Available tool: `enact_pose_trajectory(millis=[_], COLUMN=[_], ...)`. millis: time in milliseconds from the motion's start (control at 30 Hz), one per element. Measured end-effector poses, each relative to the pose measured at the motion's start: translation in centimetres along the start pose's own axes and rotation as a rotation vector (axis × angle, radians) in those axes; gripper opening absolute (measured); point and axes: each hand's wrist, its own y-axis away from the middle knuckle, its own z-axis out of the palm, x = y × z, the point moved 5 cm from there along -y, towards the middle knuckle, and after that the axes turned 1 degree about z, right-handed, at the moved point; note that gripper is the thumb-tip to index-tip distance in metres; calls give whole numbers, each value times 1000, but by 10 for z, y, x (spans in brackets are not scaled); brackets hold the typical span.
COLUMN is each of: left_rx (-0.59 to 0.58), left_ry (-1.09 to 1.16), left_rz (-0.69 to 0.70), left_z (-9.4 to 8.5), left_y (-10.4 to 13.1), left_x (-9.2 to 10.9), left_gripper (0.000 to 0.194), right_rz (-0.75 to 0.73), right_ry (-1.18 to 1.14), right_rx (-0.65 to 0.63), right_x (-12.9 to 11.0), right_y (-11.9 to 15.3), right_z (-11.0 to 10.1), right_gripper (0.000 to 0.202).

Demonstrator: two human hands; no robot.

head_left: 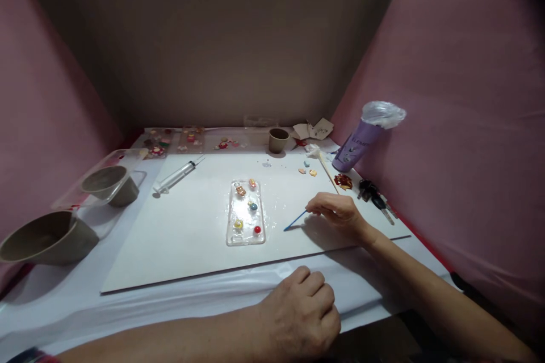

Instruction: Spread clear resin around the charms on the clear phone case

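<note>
A clear phone case (246, 236) lies on the white board, with several small charms stuck on it, among them a brown bear-like charm (240, 190) and a red bead (257, 229). To its right, my right hand (334, 212) pinches a thin blue stick (295, 220), whose tip points down at the board, apart from the case. My left hand (300, 309) rests as a closed fist by the table's front edge; nothing shows in it, though its palm is hidden. Glossy clear smears surround the case.
Left of the case lies a syringe (176, 177), beyond two grey-brown cups, one large (51, 238) and one smaller (123, 190). Another cup (278, 140) stands behind. On the right are loose charms (313, 172), a wooden stick (327, 173), a purple tumbler (357, 142) and keys (378, 198).
</note>
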Motion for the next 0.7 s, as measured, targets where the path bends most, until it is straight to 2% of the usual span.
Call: enact_pose_trajectory(millis=[133, 300, 400, 600, 700], left_rx=[3, 31, 52, 24, 21], left_ry=[-11, -17, -9, -29, -41], left_rz=[-7, -7, -11, -6, -5], left_z=[2, 3, 2, 6, 6], left_y=[0, -1, 0, 1, 1], left_x=[-1, 0, -1, 0, 0], left_gripper=[9, 12, 12, 10, 11], right_rz=[21, 92, 102, 121, 126], right_ry=[-24, -83, -81, -83, -114], right_rx=[25, -6, -41, 72, 54], right_x=[6, 2, 2, 17, 11], right_y=[-12, -6, -4, -20, -19], right_z=[9, -4, -5, 11, 6], right_gripper=[21, 21, 19, 17, 13])
